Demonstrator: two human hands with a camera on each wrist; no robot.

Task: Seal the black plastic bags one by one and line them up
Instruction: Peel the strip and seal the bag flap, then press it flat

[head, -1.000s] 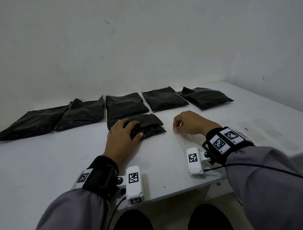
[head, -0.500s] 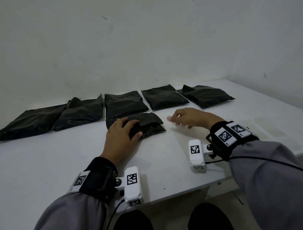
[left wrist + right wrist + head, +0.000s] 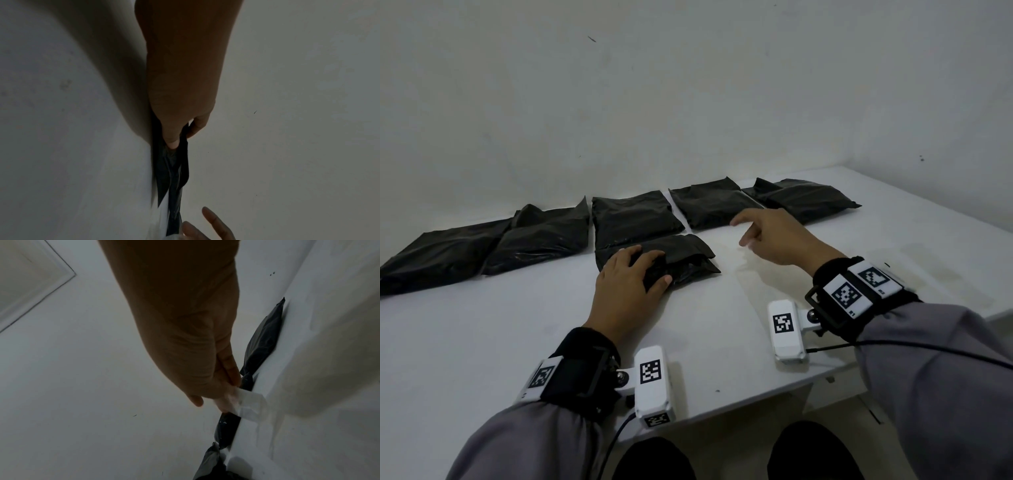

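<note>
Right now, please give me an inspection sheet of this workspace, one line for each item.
Surface: white table, faint marks at its right side.
Job's things: five black bags in a back row; one near bag in front of it.
Clutter: a clear strip at the right hand's fingertips.
Hands: left hand grips the near bag; right hand is above the table, pinching the strip.
Cables: thin black cable at the right wrist.
Surroundings: plain white walls in a corner.
</note>
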